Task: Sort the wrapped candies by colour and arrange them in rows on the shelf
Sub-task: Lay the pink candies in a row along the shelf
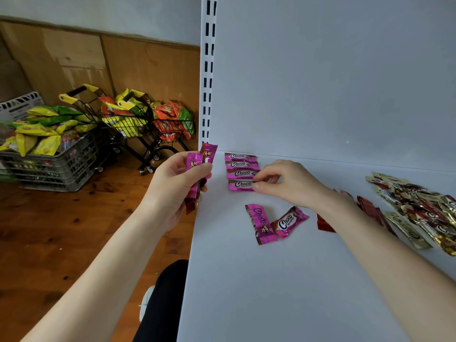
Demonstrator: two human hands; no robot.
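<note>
Fingertips [256,186] of right hand [288,183] pinching magenta foil-wrapped candy [239,185] near left edge of white metal shelf [246,292] — left hand [176,186] gripping two magenta candies [208,154] beyond it — open surface nearer.

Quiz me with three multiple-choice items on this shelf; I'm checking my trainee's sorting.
1. Where does the gold pile lie? A by the left edge; B on the right of the shelf; C in the back left corner.
2. How many make up the row of pink candies? A four; B two; C seven.
3. What is the left hand doing? A resting flat; B hanging empty; C gripping candies.
Answers: B, it lies far right; A, four lie stacked by the wall; C, fingers curl round wrappers.
</note>
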